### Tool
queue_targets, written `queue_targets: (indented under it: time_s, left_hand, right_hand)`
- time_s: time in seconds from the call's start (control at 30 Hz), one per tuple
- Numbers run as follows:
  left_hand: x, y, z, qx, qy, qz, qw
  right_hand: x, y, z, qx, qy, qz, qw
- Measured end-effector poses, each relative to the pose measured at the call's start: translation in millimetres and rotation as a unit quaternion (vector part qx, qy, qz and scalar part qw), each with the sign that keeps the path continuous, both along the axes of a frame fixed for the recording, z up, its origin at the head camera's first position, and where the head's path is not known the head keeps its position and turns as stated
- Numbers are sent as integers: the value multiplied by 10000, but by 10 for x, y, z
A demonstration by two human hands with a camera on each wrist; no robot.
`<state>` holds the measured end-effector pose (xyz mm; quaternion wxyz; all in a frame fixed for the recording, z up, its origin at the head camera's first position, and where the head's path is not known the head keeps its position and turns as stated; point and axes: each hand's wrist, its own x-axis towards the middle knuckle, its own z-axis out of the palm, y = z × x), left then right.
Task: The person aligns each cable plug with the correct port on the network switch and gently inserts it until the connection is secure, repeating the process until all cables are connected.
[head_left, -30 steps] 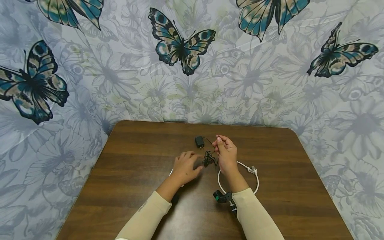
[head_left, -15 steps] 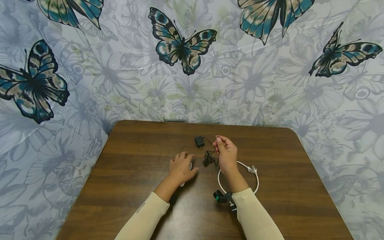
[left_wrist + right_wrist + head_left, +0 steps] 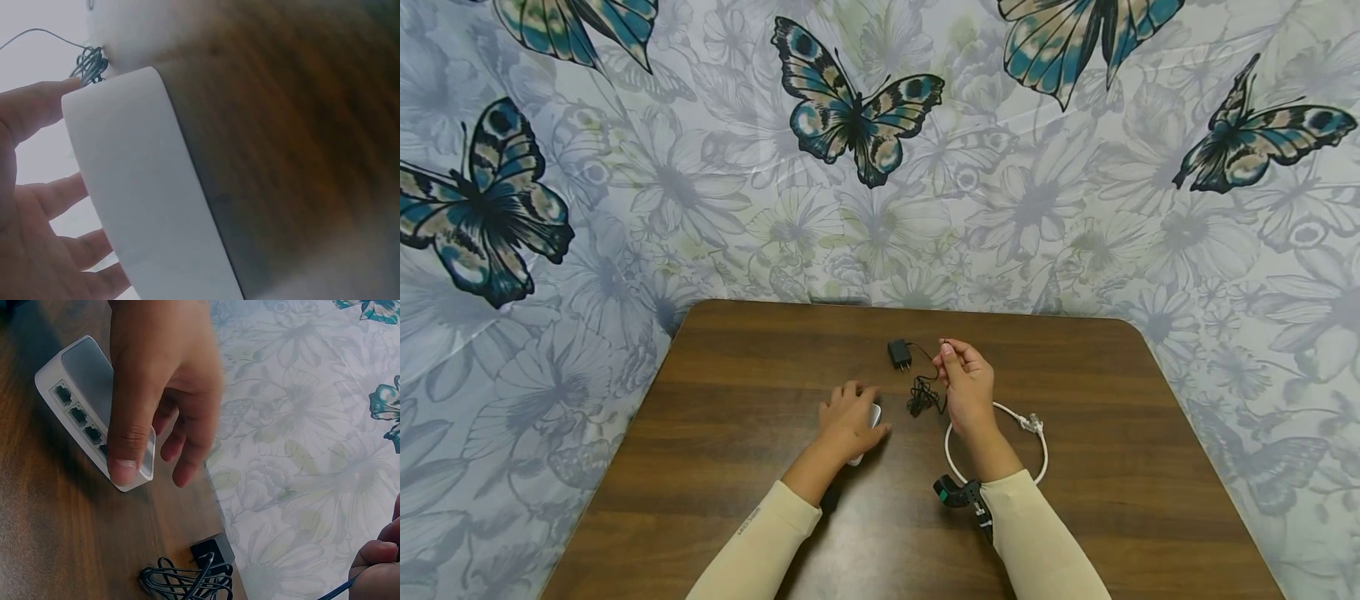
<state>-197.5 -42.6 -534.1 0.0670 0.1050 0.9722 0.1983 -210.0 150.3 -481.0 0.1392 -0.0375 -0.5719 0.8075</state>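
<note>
Left hand (image 3: 847,422) shifted away from black cable (image 3: 924,396), fingers loosely spread at white box (image 3: 147,187); right hand (image 3: 967,385) unmoved, pinching cable. Handling now appears centred on box.

legible text: none I can make out | my left sleeve (image 3: 762,542): one short line of dark lettering (image 3: 749,521) near the cuff (image 3: 803,505), too small for me to read | brands, numbers, signs: none readable
</note>
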Motion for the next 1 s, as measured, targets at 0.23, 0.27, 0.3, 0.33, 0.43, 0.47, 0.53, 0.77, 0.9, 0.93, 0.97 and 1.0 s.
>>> queue_targets:
  time_s: [0.23, 0.27, 0.3, 0.33, 0.43, 0.47, 0.53, 0.77, 0.9, 0.93, 0.97, 1.0]
  left_hand:
    - [16, -1, -13, -56, 13, 49, 10000]
    - [18, -2, -16, -53, 30, 54, 10000]
    - [20, -4, -18, -43, 47, 68, 10000]
    - [23, -7, -19, -52, 48, 79, 9999]
    - [33, -14, -30, -113, 38, 119, 9999]
    - [34, -16, -35, -130, 42, 135, 9998]
    - [36, -20, -42, -193, 18, 156, 9997]
    - [30, -31, -69, -303, -68, 186, 9993]
    - [36, -40, -59, -301, -153, 192, 9992]
    - [38, -43, -58, -289, -155, 193, 9993]
    - [39, -44, -55, -282, -155, 196, 9993]
    - [38, -46, -52, -273, -149, 205, 9993]
  right_hand:
    - [14, 19, -10, 25, -46, 1, 10000]
    - [15, 21, -13, 15, -41, 5, 10000]
    - [14, 23, -17, 12, -41, 12, 10000]
    - [14, 24, -21, 13, -34, 16, 10000]
    - [16, 28, -31, 13, -17, 6, 10000]
    - [17, 30, -33, 12, -10, 4, 10000]
    - [19, 33, -37, 16, 4, 0, 10000]
    - [18, 35, -41, -61, 36, 37, 10000]
    - [17, 30, -32, -74, 12, 57, 10000]
    - [18, 30, -29, -55, 13, 61, 10000]
    - [18, 29, -27, -41, 16, 64, 10000]
    - [19, 29, -26, -31, 23, 64, 10000]
